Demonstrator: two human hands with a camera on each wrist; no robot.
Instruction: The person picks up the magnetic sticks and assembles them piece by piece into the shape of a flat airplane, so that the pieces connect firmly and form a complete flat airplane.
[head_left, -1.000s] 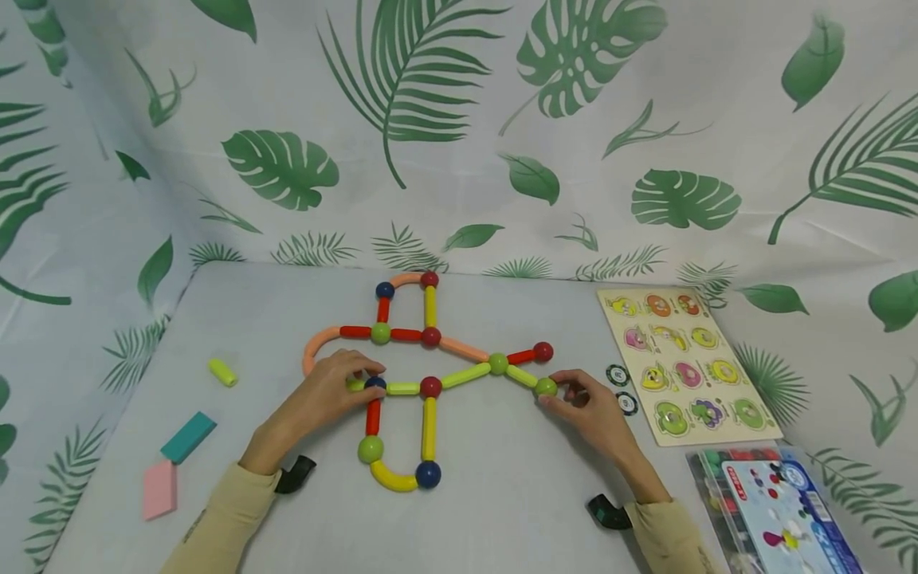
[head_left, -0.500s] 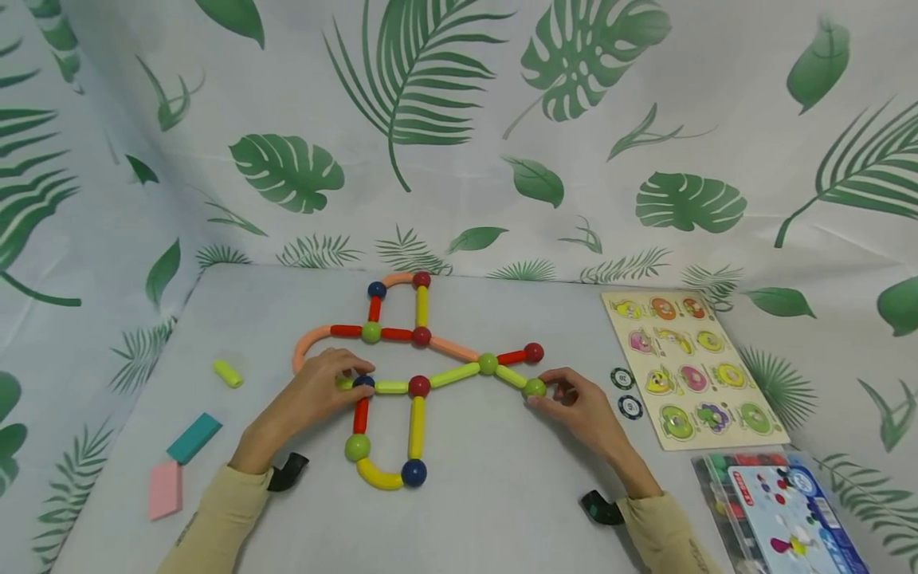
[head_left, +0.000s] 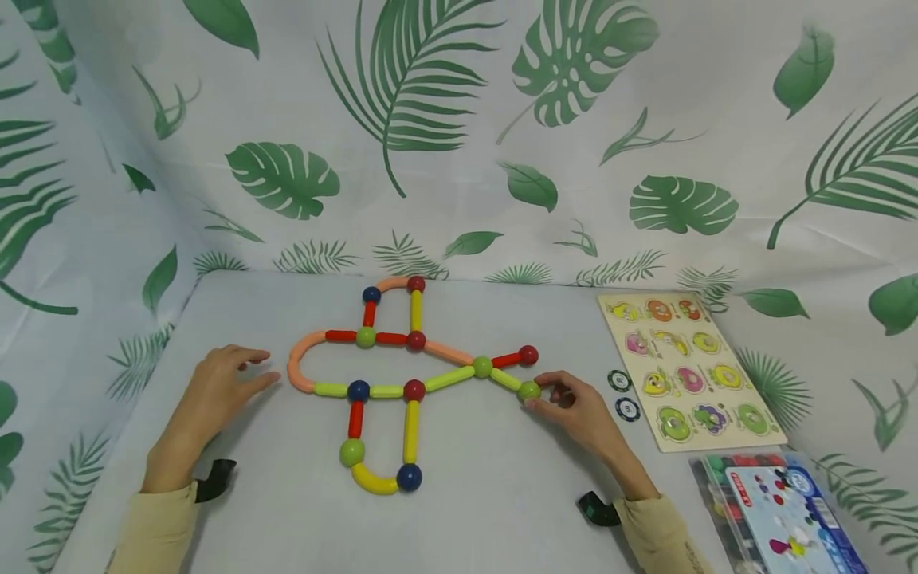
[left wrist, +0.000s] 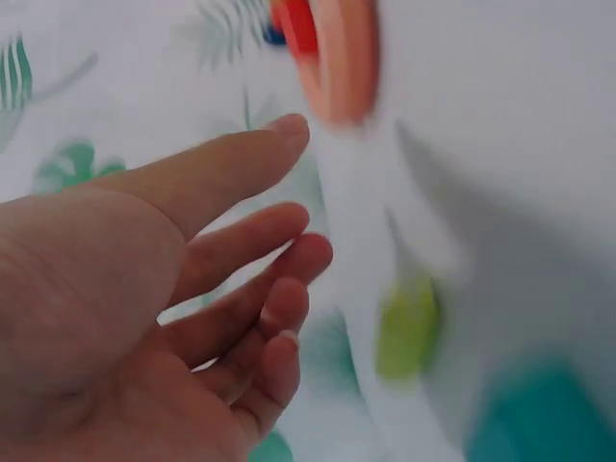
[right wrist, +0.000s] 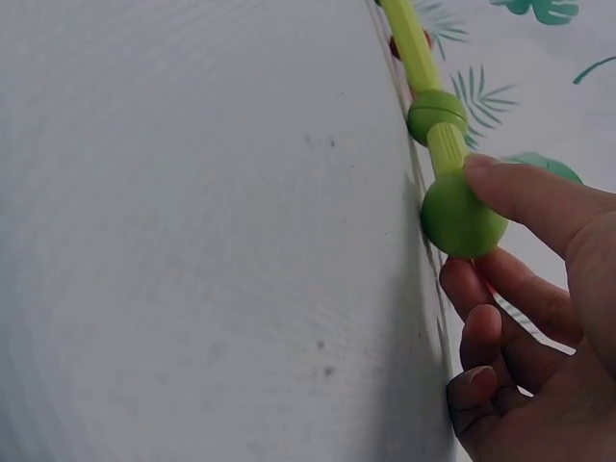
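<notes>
A flat figure of magnetic rods and balls lies on the table, its outline ending at the left in a curved orange rod [head_left: 297, 364]. My left hand [head_left: 213, 389] hovers left of that rod, apart from it, thumb and fingers spread with nothing between them. Near that hand, the left wrist view shows a loose yellow-green rod [left wrist: 406, 329] and a blurred teal block [left wrist: 541, 414]; the hand and arm hide both in the head view. At the figure's right end, my right hand [head_left: 582, 410] pinches a green ball [right wrist: 464, 217] joined to a short green rod [right wrist: 446, 147].
Right of the right hand lie two round black-and-white chips [head_left: 627, 409]. Beyond them is a wooden fruit puzzle board [head_left: 688, 371], with a clear plastic case [head_left: 782, 510] of parts at the front right. A leaf-print cloth [head_left: 459, 183] rises behind the table.
My left hand has let go near the dark blue ball and moved left, baring the green rod joined to the curved orange one. My right hand keeps pinching the green ball.
</notes>
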